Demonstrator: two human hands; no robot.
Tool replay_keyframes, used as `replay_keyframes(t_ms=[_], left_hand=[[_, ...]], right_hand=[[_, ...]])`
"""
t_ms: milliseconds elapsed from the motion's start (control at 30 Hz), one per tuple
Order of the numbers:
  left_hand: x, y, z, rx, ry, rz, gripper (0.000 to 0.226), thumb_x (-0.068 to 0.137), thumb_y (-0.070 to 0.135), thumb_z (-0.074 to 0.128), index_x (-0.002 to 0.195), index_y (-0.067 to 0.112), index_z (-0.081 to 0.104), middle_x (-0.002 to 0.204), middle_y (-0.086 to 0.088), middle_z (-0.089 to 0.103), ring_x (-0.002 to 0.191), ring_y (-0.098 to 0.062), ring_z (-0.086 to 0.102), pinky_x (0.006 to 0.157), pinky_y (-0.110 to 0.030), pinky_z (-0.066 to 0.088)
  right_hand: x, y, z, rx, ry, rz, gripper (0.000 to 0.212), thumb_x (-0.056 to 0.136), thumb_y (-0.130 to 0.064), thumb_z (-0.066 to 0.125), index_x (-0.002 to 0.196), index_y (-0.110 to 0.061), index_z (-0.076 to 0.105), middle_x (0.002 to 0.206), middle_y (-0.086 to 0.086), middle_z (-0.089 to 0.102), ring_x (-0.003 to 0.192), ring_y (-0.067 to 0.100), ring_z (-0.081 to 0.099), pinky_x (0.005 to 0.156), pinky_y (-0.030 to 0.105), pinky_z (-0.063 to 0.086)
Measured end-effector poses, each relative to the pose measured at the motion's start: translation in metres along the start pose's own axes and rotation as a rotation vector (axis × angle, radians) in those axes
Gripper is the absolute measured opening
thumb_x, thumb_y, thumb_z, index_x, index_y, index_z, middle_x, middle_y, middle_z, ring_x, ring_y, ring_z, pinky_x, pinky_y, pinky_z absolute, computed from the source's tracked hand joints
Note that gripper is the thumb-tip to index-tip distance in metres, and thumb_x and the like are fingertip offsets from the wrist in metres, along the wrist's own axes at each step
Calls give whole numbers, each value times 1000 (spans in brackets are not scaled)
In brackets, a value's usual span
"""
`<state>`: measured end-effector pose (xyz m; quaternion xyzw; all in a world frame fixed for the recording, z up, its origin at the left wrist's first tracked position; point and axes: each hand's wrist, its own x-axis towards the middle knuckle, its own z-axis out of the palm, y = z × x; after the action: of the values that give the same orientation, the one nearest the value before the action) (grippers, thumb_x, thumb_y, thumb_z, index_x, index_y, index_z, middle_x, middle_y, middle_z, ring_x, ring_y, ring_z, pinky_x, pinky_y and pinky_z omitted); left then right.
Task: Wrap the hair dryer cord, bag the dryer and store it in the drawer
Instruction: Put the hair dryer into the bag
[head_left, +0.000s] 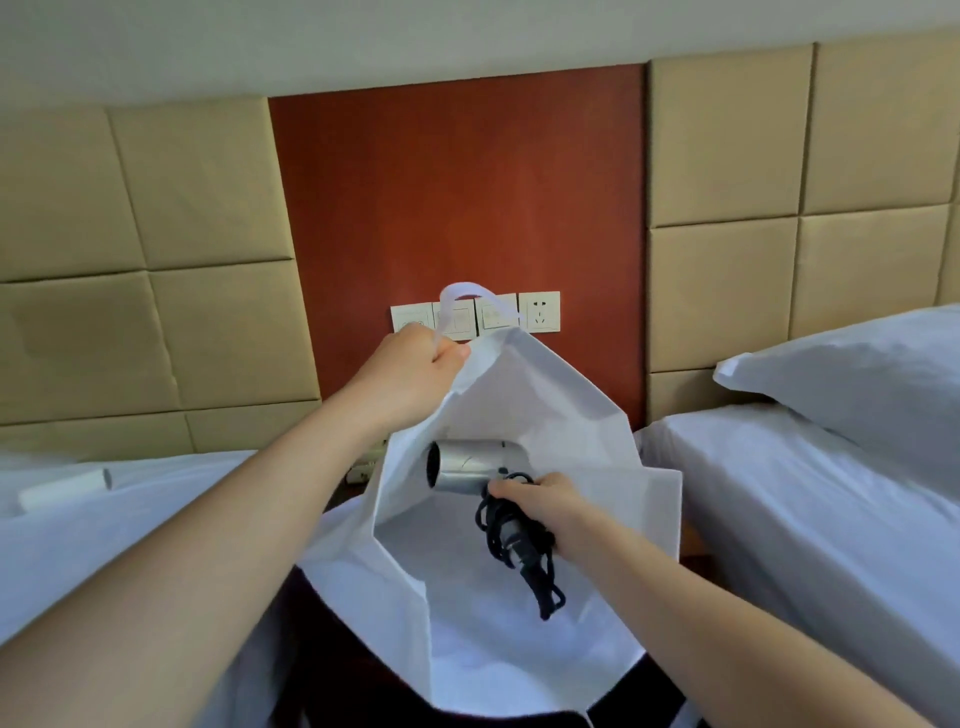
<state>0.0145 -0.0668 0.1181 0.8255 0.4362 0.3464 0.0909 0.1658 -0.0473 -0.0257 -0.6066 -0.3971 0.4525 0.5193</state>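
Fingers (503, 488): right hand (545, 501) grips hair dryer (467, 465) handle and wound cord (543, 587); left hand (415, 364) pinches bag (524, 395) rim and strap.
Bag: held open, mouth toward the wearer.
Hair dryer: in the mouth, barrel pointing left, handle slanting down-right.
Next move, judged: right arm, the nearer one, lowers.

A pillow (857, 384) lies on the right bed (779, 519), wall plates (540, 312) on the red panel (457, 182).

In the right hand (545, 506), the dryer (467, 465) has a silvery, satin, metallic-looking barrel; its cord (545, 592) is matt black. The bag (545, 395) in the left hand (410, 374) looks matt, white and papery. Beyond that hand is a smooth reddish wood panel (457, 197).
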Motion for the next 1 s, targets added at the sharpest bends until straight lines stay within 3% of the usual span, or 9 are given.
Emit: replay_keyframes(t_ms=[100,267,367,533,633,667,767,900,1000], left_hand=[[-8,-7,-11,-29,21,-13,51,98,23,42,52,18,21,47,5,17,37,-8,14,47,-26,15],[-18,-17,-24,-88,26,37,51,98,24,42,53,19,20,45,9,17,36,-9,16,46,-24,16],[-21,-21,-29,-107,34,99,51,98,22,42,52,19,20,37,9,17,33,-8,20,39,-17,14],[-19,-23,-32,-197,61,198,53,99,20,42,51,18,20,35,10,17,34,-8,20,38,-15,18],[-19,-26,-24,-233,73,245,55,99,20,43,49,19,20,35,10,17,35,-7,20,39,-14,19],[-18,-27,-21,-248,70,250,55,99,20,43,49,19,20,36,10,17,35,-7,19,39,-14,19],[-14,-29,-14,-277,51,252,54,99,19,43,50,19,19,37,10,16,35,-7,18,39,-15,17],[-6,-30,-9,-280,40,244,53,99,18,41,51,18,19,34,10,18,33,-6,20,38,-15,18],[-4,-29,-3,-273,35,239,53,99,17,41,51,18,20,34,10,18,33,-6,21,39,-16,20]], right_hand=[[17,10,22,17,51,53,53,75,-25,75,117,-1,53,97,15,66,71,23,63,49,23,48],[36,22,42,26,113,111,46,77,-23,73,108,1,50,100,16,60,85,29,60,75,35,50],[56,30,51,30,144,159,60,71,-30,75,115,3,52,107,22,64,87,31,63,71,37,51],[71,30,62,80,237,189,28,83,-23,64,98,-1,54,77,11,54,80,27,58,69,34,46],[73,33,67,39,290,173,29,87,-23,59,94,1,43,72,6,46,96,34,61,77,38,49],[77,35,67,53,304,167,31,88,-22,59,96,3,43,71,6,45,93,34,60,76,39,48],[84,38,69,163,375,166,39,87,-21,60,112,7,50,89,15,55,85,31,55,71,36,45],[85,37,70,217,528,180,57,91,-25,56,136,0,32,131,21,50,116,36,53,90,38,45],[81,34,71,363,545,228,63,93,-28,52,141,-3,21,141,20,40,124,34,47,94,36,41]])
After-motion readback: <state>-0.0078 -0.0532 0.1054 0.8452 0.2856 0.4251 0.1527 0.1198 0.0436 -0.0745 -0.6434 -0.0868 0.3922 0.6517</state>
